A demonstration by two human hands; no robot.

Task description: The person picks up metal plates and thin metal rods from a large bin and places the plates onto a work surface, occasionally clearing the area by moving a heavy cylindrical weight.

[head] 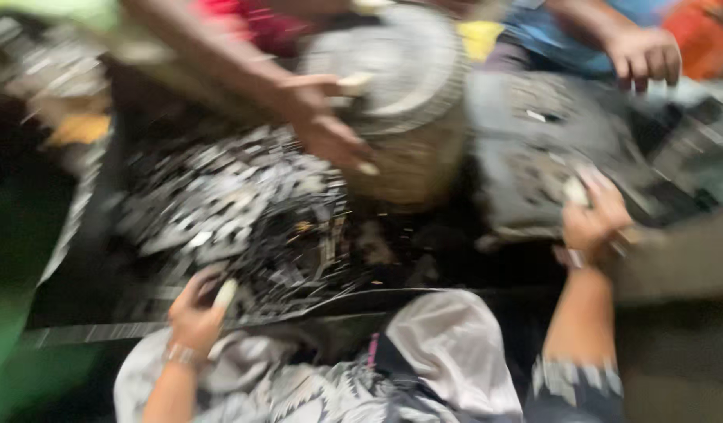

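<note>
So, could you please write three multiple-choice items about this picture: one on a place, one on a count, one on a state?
1. Where is the woven basket?
A. top centre
B. bottom left
C. bottom right

2. How many hands of other people show at the top?
A. none
B. two
C. five

3. The left hand is:
A. flat and empty
B. pinching a small pale piece
C. out of view

Answers: 1 A, it sits beside the dark shredded pile. 2 B, one hand at the basket, one at the upper right. 3 B, its fingers close on the piece.
</note>
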